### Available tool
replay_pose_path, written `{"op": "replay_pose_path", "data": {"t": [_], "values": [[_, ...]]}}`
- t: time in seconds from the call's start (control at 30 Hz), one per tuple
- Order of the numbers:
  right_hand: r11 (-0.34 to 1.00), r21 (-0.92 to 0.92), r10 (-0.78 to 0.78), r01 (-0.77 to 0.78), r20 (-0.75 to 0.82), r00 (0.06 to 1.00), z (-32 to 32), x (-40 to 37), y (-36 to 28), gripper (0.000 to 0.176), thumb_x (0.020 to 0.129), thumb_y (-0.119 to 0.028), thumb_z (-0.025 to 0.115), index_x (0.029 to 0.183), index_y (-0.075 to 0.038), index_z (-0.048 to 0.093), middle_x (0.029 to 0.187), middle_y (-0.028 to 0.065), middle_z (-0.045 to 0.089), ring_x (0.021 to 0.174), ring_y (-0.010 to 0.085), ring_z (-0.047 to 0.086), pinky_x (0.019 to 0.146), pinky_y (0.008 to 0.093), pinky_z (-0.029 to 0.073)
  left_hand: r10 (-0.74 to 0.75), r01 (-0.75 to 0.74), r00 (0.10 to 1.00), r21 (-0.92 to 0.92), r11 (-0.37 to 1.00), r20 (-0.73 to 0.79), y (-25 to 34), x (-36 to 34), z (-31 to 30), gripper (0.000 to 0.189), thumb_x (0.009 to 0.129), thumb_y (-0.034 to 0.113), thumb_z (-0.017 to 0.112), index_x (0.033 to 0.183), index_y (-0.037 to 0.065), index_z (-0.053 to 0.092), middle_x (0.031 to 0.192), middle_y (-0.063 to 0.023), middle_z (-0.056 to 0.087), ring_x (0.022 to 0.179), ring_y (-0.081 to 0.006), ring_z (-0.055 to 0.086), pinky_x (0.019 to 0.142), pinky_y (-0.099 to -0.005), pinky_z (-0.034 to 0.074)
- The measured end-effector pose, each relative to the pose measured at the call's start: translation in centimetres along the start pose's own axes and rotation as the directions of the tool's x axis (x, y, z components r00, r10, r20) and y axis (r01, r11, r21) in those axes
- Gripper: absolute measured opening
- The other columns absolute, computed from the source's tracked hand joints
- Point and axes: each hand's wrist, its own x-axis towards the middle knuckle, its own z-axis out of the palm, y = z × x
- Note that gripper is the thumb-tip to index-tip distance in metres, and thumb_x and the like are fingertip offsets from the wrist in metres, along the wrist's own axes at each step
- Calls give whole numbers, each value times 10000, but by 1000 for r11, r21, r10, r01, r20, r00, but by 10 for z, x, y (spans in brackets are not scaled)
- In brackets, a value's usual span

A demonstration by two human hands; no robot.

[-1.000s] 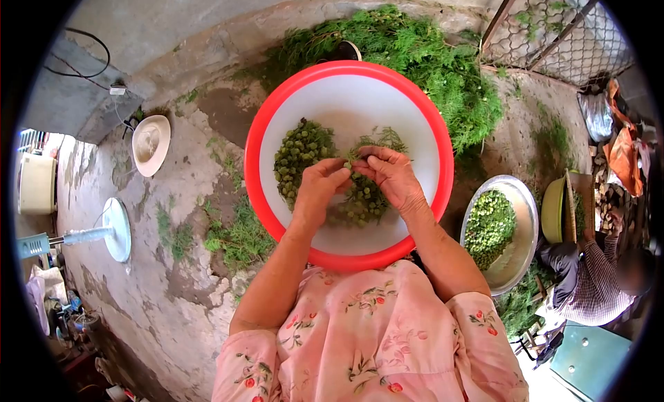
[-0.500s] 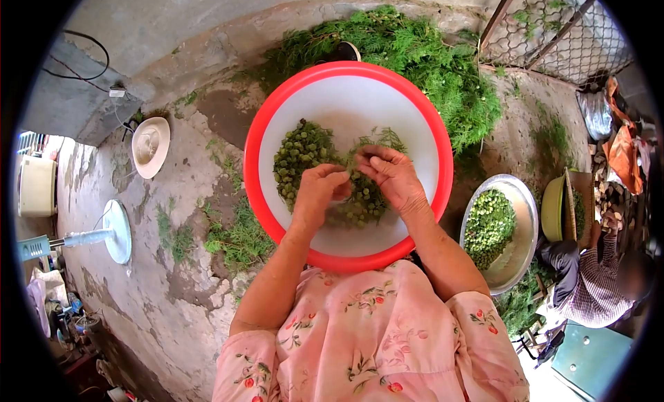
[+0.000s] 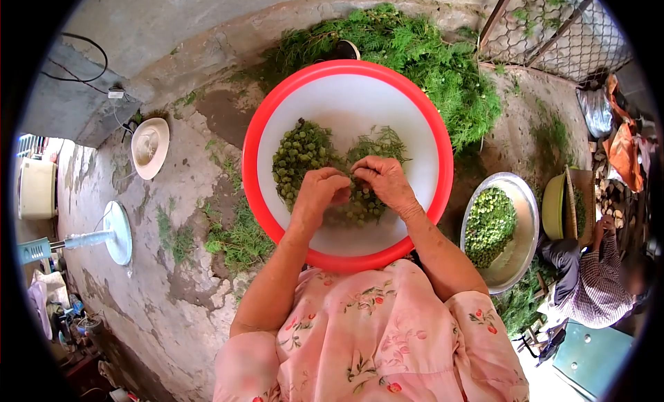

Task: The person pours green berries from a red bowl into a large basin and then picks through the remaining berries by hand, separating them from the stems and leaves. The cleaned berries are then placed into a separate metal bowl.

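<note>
A wide white basin with a red rim (image 3: 257, 135) stands in front of me at my lap. Inside it, a heap of small green knobbly cones (image 3: 301, 156) lies at the left, and feathery green sprigs (image 3: 380, 144) lie at the upper right. My left hand (image 3: 320, 193) is over the basin's middle with its fingers curled; what they hold is hidden. Close beside it, my right hand (image 3: 387, 184) pinches thumb to fingers above more cones (image 3: 363, 207). Anything between those fingertips is too small to make out.
Cut evergreen branches (image 3: 456, 77) are piled beyond the basin. To the right are a metal bowl (image 3: 524, 225) with green cones, a yellow-green tub (image 3: 552, 205) and a seated person (image 3: 595, 284). A straw hat (image 3: 150, 148) and a fan (image 3: 119, 232) are at left.
My right hand has moved down and slightly left, nearer the left hand, uncovering more of the sprigs. My left hand has hardly moved.
</note>
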Motion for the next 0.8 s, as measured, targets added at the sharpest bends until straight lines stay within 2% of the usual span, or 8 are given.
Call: {"op": "replay_pose_path", "data": {"t": [0.17,0.27,0.37,0.47,0.57,0.6,0.7,0.8], "values": [[961,-204,-271,189,-544,794,-15,11,19,160,776,-25,604,934,0,615,864,147,625,796,287,592,732,329,468,-33,18,993,-128,992,-114,5,-3,4,196,807,160,601,934,11,594,765,-66,625,649,-144,604,599,-274,495],[944,-277,-325,181,-675,662,-17,13,4,185,770,-8,606,954,-5,616,894,151,616,849,293,584,757,342,461,36,-69,984,-185,980,-175,1,1,1,205,828,152,596,975,10,582,803,-69,629,668,-145,607,630,-272,497],[923,-369,-312,106,-560,768,-23,14,20,202,790,-22,589,990,-6,616,855,125,619,796,242,599,713,322,478,67,-106,980,-206,973,-185,1,2,-1,221,840,135,590,1016,3,570,847,-75,632,703,-149,612,671,-270,498],[988,120,125,-101,-216,968,-16,7,5,209,811,-38,564,1012,-7,614,822,92,616,745,174,602,655,289,488,82,-121,980,-223,967,-179,-4,4,-3,291,840,117,584,1100,-10,548,934,-95,633,791,-169,622,724,-275,497],[981,105,148,-163,135,980,-9,8,14,211,825,-48,543,1020,-7,610,793,66,609,704,112,589,608,254,487,122,-162,977,-240,957,-175,-8,5,-2,362,843,108,576,1179,-16,517,1023,-113,620,884,-193,617,767,-279,491],[991,16,128,-132,152,980,-8,10,23,220,804,-41,560,1016,-12,611,853,105,626,762,193,614,673,300,497,129,-168,976,-231,958,-175,-8,6,-1,376,845,104,570,1196,-14,509,1046,-117,613,908,-199,613,779,-280,489],[899,-399,-289,182,-224,931,-4,14,36,242,774,-29,576,1013,-22,611,947,152,620,857,295,604,755,349,485,135,-179,968,-204,963,-210,-9,5,-2,372,848,100,559,1201,-9,511,1066,-114,609,917,-199,611,786,-282,484],[932,-339,-250,130,-341,906,-8,14,31,269,750,-19,587,1017,-40,610,1023,175,593,939,357,563,811,377,460,125,-174,962,-192,966,-242,-5,2,-4,345,832,106,550,1158,-7,534,1049,-91,602,873,-167,606,752,-268,465]]}}
